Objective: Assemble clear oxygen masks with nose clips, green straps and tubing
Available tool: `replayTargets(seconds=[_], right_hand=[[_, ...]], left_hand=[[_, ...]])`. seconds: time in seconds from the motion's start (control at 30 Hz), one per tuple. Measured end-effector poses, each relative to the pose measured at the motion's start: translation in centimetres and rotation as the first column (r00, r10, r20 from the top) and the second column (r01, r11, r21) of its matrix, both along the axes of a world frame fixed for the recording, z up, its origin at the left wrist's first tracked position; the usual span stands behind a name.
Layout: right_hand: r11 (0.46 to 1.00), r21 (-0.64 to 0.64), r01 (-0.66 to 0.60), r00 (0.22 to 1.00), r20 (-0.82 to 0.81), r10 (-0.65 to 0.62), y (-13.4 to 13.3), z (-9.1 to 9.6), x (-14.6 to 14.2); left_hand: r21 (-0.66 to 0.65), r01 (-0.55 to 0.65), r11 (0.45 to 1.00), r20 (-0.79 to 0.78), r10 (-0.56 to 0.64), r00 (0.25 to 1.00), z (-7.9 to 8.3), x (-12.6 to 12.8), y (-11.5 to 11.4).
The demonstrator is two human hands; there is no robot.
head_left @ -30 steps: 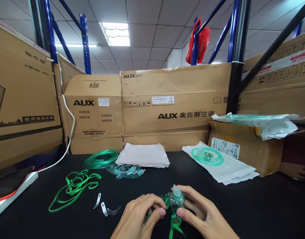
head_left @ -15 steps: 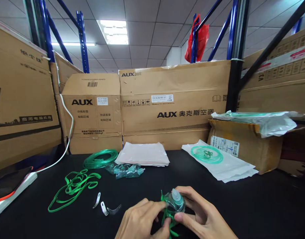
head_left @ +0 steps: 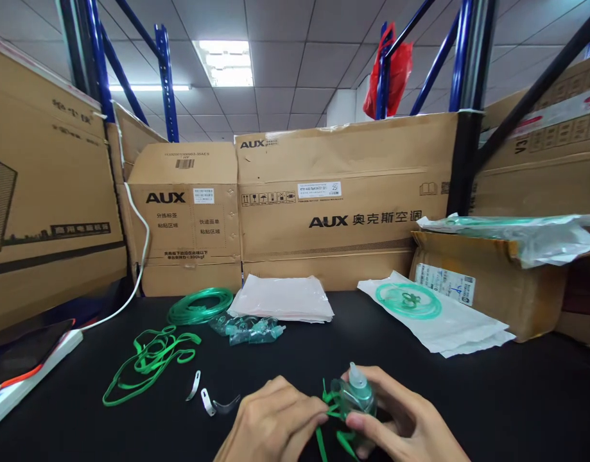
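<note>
At the front of the black table, my right hand (head_left: 405,417) is closed around a clear green oxygen mask (head_left: 358,393), its pale connector pointing up. My left hand (head_left: 280,420) pinches a green elastic strap (head_left: 334,410) at the mask's left side. Loose ends of the strap hang below, between the hands. Left of my left hand lie two small metal strips (head_left: 207,402) and a clear curved piece (head_left: 227,404). Farther left is a tangle of green elastic straps (head_left: 150,359).
Coiled green tubing (head_left: 201,307), more clear mask parts (head_left: 253,330) and a stack of white sheets (head_left: 281,298) lie toward the back. On the right, white pouches (head_left: 449,327) with coiled tubing rest before an open carton (head_left: 511,289). A phone (head_left: 25,356) lies at the left edge.
The mask has turned slightly and shifted right in my right hand. My left fingers have drawn the strap out leftward from the mask. The view has turned a little left.
</note>
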State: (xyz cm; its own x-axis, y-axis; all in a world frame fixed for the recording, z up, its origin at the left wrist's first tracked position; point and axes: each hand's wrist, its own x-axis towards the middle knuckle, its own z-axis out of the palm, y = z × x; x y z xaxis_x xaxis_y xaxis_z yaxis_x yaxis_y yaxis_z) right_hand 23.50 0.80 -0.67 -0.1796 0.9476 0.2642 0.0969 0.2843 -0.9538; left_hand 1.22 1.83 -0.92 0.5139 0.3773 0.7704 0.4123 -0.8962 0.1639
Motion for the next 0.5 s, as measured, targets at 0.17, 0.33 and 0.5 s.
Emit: replayTargets(seconds=[0.17, 0.33, 0.5], right_hand=[[0.999, -0.022, 0.039, 0.998, -0.038, -0.040, 0.5, 1.7, 1.2], [0.998, -0.028, 0.050, 0.997, -0.052, -0.052, 0.9, 1.6, 1.7], [0.998, 0.018, 0.053, 0.998, -0.032, -0.053, 0.0, 0.7, 0.9]], left_hand=[[-0.167, -0.126, 0.978, -0.033, 0.122, 0.992, 1.8, -2.3, -0.1], [-0.229, -0.173, 0.958, -0.087, 0.157, 0.984, 1.9, -2.5, -0.1], [-0.253, -0.218, 0.943, -0.216, 0.165, 0.962, 1.4, -0.9, -0.5]])
